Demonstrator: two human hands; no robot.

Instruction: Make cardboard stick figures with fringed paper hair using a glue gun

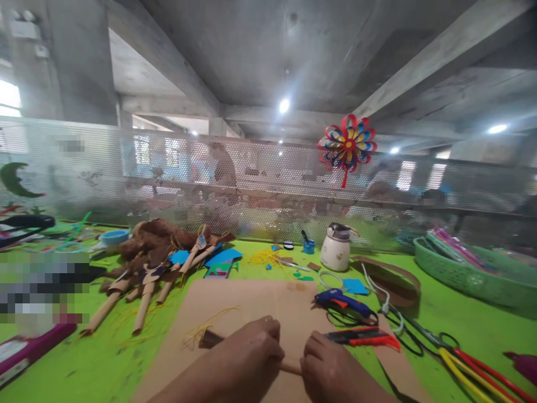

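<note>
Between my two hands runs a thin brown roll, which looks like rolled kraft paper. My left hand closes on its left end, fingers curled. On its right end, my right hand is closed too. Both are above a large brown cardboard sheet on the green table. Left of my left hand lie a short dark brown piece and loose yellow raffia strands. A red and black utility knife lies just beyond my right hand, with a blue glue gun behind it.
Brown paper-tube figures lie at left beside crumpled brown material. A white jug stands at the back. At right are a green basket, a brown strip loop and red-yellow handled tools. A perforated metal screen edges the table.
</note>
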